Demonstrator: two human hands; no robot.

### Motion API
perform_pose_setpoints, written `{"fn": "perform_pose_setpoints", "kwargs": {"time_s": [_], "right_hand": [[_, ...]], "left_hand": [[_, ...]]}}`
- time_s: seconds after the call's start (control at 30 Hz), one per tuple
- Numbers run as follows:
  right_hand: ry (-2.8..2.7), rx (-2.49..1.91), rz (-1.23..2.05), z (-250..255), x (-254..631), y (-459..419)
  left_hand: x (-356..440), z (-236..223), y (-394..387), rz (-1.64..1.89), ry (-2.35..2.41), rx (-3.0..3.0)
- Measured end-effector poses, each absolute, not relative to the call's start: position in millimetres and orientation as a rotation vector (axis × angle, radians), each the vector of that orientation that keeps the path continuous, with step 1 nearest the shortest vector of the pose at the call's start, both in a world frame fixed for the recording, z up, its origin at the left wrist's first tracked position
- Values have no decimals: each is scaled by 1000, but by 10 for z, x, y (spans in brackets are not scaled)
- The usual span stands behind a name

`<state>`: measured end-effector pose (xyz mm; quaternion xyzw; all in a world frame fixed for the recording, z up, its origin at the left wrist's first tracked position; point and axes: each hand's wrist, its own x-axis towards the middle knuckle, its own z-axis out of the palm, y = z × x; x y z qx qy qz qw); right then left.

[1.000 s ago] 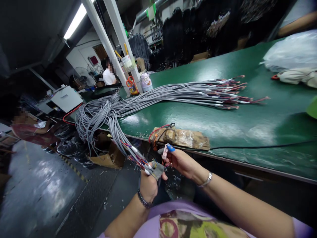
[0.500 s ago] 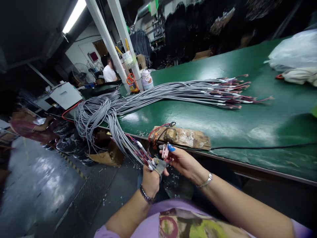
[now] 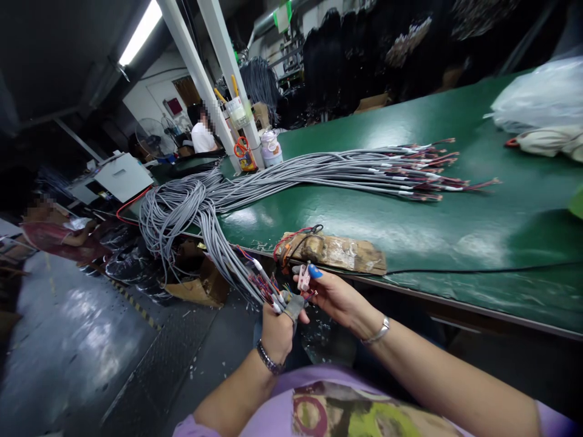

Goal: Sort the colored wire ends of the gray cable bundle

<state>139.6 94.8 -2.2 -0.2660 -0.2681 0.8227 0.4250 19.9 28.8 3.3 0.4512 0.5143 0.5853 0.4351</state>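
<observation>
My left hand is closed round the stripped ends of a bundle of grey cables, which runs down off the bench. Thin coloured wires and white sleeves stick out above the fist. Grey wrapping covers its thumb. Close beside it, my right hand pinches a small pale pink piece, whose exact kind I cannot make out. A blue cover sits on the right thumb. Some fine wire ends lie between the two hands, just under the pink piece.
A worn wooden block with wires tied round it lies at the bench edge. More grey cables stretch across the green bench. A bottle and orange scissors stand by the posts. Two people work further back on the left.
The view has shifted very slightly. Both hands keep nearly the same place and hold, the left on the cables and the right on the pink piece.
</observation>
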Motion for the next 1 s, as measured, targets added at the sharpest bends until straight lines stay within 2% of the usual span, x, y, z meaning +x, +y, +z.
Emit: {"fn": "perform_pose_setpoints", "kwargs": {"time_s": [0.27,0.43,0.63,0.8,1.0], "right_hand": [[-675,-626,2144,-55,1454,903],[-1009,-742,2231,-50,1599,848],[-1576,-741,1988,160,1606,807],[-1754,-747,1808,87,1572,793],[-1405,-882,1850,-92,1636,754]], "left_hand": [[175,-13,266,1471,1225,1111],[101,-51,144,1381,1332,1218],[72,10,75,1159,1366,1399],[25,-18,128,900,1285,1431],[12,-70,136,1179,1360,1315]]}}
